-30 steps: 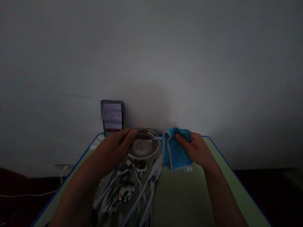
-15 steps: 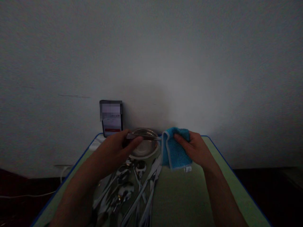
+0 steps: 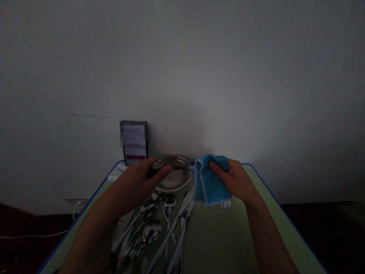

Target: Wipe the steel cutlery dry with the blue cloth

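My left hand (image 3: 145, 177) pinches the handle of a piece of metal cutlery (image 3: 181, 167), held level above a shiny metal bowl (image 3: 173, 186). Its other end disappears into a folded blue cloth (image 3: 215, 184), so I cannot tell what kind of cutlery it is. My right hand (image 3: 234, 177) is closed on that cloth, thumb on the near side, wrapping the hidden end. Below my left hand lie several spoons (image 3: 152, 230) and, to their right, several knives (image 3: 178, 228), crossing one another on the green table.
A phone or small tablet (image 3: 135, 148) leans on the wall (image 3: 182, 76) at the table's back left, by something white (image 3: 116, 173). The green table (image 3: 219, 239) has a blue edge. A white cable (image 3: 37, 236) runs off to the left.
Almost nothing differs. Both hands keep their grips, and the cloth shifts only very slightly around the cutlery.
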`<state>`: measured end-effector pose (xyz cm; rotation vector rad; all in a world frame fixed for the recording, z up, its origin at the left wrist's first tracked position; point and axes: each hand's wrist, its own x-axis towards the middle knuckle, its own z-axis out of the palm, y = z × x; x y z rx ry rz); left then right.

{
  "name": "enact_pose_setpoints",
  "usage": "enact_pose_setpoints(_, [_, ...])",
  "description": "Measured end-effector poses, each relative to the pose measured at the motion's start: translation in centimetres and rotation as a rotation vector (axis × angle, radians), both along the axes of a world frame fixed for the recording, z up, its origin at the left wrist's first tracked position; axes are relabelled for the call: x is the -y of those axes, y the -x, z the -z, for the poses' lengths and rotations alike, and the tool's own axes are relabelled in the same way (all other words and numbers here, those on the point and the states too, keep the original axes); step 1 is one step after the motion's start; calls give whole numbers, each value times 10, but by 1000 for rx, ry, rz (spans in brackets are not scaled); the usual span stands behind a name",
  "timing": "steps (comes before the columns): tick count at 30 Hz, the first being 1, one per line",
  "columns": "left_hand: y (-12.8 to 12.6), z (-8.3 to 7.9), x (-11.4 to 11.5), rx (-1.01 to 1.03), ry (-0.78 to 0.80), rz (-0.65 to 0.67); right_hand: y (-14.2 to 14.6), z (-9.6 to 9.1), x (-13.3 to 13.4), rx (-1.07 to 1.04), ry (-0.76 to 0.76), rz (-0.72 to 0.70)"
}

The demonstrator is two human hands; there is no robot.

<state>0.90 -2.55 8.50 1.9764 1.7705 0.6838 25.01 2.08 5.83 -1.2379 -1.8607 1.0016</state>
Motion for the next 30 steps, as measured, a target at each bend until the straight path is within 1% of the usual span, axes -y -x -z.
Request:
enact_pose_setpoints(4, [1,0,0,-10,-3,22,-1,-1,0,17,-6,-3])
enact_pose_setpoints(9, [5,2,0,-41,13,99,-1,-2,-1,30,-22,1])
enact_pose_setpoints(20, [2,2,-1,-47,75,94,0,-2,0,46,-53,-21])
enact_pose_setpoints(30, [1,2,0,-61,96,129,2,-3,-1,90,-63,-12])
